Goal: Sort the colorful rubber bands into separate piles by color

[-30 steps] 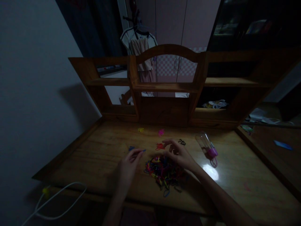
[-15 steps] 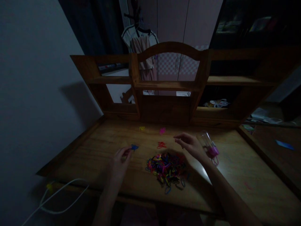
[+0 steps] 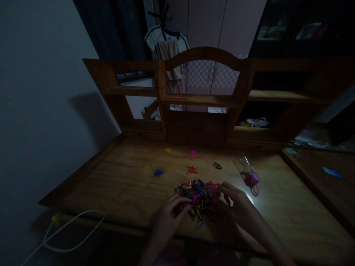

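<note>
Near edge of tabletop (image 3: 119,177): L hand (image 3: 173,212) is working at L side of mixed band pile (image 3: 198,192), thumb + index almost closed; can't tell if they're gripping a band. R hand (image 3: 237,201) is curling at pile's R side, grip unclear. Chg vs prev: L is now off the blue bands (image 3: 158,172), R is in from R-edge side, so handling is centring on the pile. Farther: blue's lying on L-edge side, then red bands (image 3: 191,170), black bands (image 3: 217,166), bottle (image 3: 246,171) toward R edge. Pink bands (image 3: 192,153) + yellow bands (image 3: 168,150) are sitting nearest far edge.
</note>
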The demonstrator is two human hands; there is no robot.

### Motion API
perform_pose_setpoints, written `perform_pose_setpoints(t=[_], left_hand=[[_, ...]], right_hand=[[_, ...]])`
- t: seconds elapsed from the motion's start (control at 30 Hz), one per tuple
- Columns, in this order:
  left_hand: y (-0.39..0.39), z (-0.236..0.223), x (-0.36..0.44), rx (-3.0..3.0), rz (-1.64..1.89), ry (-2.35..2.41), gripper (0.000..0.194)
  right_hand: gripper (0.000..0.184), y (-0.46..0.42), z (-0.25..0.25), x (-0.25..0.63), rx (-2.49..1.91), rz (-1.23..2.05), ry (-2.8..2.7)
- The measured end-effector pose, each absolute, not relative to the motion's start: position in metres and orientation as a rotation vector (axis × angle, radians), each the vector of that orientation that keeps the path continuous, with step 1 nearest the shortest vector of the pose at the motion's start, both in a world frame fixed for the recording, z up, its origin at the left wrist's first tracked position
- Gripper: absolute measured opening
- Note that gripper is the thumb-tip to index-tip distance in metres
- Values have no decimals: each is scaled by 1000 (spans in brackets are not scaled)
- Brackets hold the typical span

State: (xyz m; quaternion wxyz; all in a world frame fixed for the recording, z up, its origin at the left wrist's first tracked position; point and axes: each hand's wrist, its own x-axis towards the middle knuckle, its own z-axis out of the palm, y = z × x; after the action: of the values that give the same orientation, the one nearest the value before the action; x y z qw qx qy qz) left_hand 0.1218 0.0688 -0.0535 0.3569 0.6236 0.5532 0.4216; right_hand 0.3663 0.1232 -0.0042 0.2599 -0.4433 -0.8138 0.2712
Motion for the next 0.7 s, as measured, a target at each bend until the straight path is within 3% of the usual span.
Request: perform_pose_setpoints(t=[0.27,0.7], left_hand=[[69,-47,120,1669,1035,1407,17],[67,-48,122,1675,1030,1413,16]], right_hand=[[12,86,-42,358,-1321,602,-2241],[17,87,-40,355,-1283,612,-2274]])
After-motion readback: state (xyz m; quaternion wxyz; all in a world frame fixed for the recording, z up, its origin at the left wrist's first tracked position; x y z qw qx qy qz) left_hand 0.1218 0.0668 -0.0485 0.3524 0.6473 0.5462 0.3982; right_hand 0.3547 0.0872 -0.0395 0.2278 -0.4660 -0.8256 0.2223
